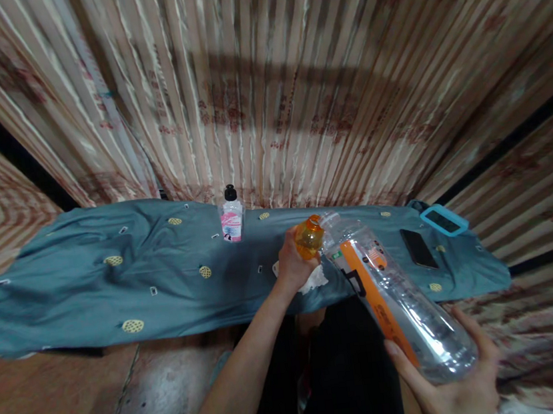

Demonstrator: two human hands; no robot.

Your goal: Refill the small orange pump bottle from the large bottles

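Amber bottle (307, 241) and clear bottle (403, 299), necks close together mid-frame.
The left hand (294, 266) grasps the amber one; from just right of it, the clear one slants lengthwise to lower right, its base gripped by the right hand (457, 389).

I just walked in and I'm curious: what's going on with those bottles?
A person's left hand holds a small orange bottle. The right hand grasps a big clear bottle near its base, its neck end close to the orange bottle's top; whether anything is pouring I can't tell. A pink-labelled bottle stands on the cloth.
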